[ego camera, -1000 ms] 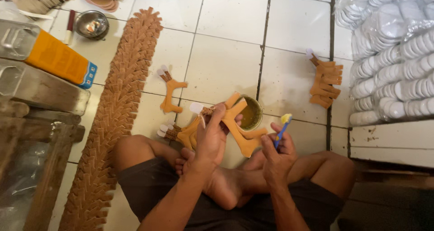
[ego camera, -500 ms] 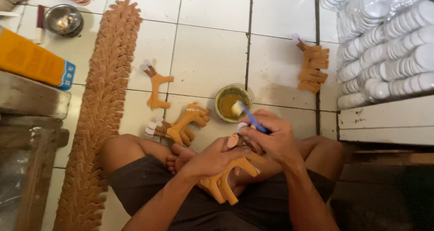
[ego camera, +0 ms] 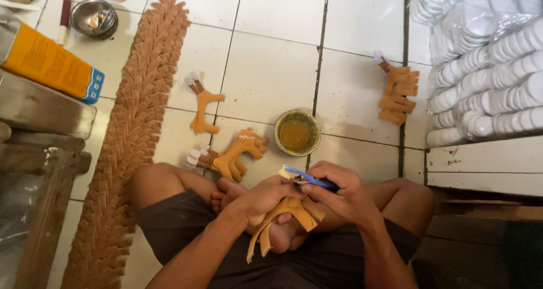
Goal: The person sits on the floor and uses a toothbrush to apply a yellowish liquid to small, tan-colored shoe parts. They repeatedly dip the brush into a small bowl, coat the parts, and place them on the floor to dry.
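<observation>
Head view, person seated cross-legged on white tiled floor (ego camera: pixel 271 79). Left hand (ego camera: pixel 261 197) closed around a tan Y-shaped sandal strap (ego camera: pixel 283 218), held over the lap, legs of the strap hanging down. Right hand (ego camera: pixel 339 194) pinched shut on a blue-handled brush (ego camera: pixel 305 177), bristle end touching the strap's top near the left fingers. To brush well, I'd judge: keep the strap pinned steady, short strokes along the end only, reload from the pot when the bristles run dry, keep wet ends off the shorts. Small round pot (ego camera: pixel 297 133) sits on the tile just ahead of the hands, holds a yellow-brown liquid, looks like glue, roughly half full. Metal bowl (ego camera: pixel 96 18) top left, contents unclear. Orange box (ego camera: pixel 51 65) at left, closed. Stack of finished-looking straps (ego camera: pixel 235 156) beside the left knee, single strap (ego camera: pixel 202 105) past it, another stack (ego camera: pixel 399 93) at right. Long overlapping row of tan pieces (ego camera: pixel 136 147) runs down the left. Bagged white discs (ego camera: pixel 486 62) far right.
</observation>
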Tool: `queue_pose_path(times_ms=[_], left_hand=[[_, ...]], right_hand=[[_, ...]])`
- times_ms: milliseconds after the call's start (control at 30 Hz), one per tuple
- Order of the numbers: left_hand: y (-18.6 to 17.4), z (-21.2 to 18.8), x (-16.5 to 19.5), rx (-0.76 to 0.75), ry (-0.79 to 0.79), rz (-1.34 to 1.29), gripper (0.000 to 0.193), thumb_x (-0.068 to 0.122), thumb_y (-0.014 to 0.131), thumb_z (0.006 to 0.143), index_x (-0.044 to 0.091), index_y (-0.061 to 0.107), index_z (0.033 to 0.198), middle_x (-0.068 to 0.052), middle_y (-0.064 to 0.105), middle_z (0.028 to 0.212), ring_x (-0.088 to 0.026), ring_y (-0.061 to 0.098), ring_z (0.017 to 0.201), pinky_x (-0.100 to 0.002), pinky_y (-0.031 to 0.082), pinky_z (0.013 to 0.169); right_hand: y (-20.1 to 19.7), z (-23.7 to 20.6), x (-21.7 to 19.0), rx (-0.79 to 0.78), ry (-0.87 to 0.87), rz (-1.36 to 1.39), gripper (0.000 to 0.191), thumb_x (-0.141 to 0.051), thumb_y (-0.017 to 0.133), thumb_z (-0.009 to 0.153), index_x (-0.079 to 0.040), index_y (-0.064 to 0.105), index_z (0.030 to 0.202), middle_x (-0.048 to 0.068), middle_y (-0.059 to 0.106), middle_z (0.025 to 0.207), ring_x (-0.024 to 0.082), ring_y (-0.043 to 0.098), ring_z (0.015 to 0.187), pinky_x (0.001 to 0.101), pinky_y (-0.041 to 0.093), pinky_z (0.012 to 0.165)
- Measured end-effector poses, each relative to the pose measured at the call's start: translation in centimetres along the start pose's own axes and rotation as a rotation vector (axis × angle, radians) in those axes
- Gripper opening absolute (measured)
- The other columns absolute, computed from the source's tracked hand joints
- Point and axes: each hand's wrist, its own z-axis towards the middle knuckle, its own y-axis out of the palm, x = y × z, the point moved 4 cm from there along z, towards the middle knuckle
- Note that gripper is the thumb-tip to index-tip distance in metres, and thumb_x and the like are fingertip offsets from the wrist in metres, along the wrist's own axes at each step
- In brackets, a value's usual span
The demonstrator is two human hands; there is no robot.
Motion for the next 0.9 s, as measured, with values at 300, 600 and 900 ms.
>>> queue_pose_path(times_ms=[300,600,900], left_hand=[[1.2,-0.8,-0.3,-0.135,0.042,0.244,0.024,0.013,0.059,0.101,-0.004,0.067,0.115,-0.011,0.067,0.082,-0.012,0.055,0.048,-0.025,0.044,0.042],[0.7,-0.9,-0.6,-0.072,-0.008,0.177,0.028,0.01,0.057,0.099,-0.009,0.065,0.118,-0.013,0.07,0.083,-0.013,0.053,0.043,-0.026,0.04,0.035],[-1.0,-0.3,-0.9,0.081,-0.021,-0.007,0.02,0.015,0.057,0.099,-0.001,0.064,0.11,-0.014,0.066,0.074,-0.014,0.052,0.037,-0.026,0.037,0.03]], right_hand=[[0.9,0.3,0.2,0.041,0.024,-0.021,0.02,-0.004,0.082,0.082,0.002,0.075,0.099,0.01,0.075,0.096,0.013,0.069,0.073,0.0261,0.055,0.062],[0.8,0.3,0.2,-0.031,-0.048,-0.059,0.016,-0.003,0.08,0.083,0.001,0.076,0.098,0.007,0.071,0.092,0.01,0.067,0.077,0.0255,0.053,0.063],[1.1,-0.4,0.5,0.001,-0.152,0.017,0.019,-0.003,0.078,0.087,0.001,0.074,0.105,0.013,0.069,0.106,0.018,0.066,0.097,0.0308,0.054,0.079]])
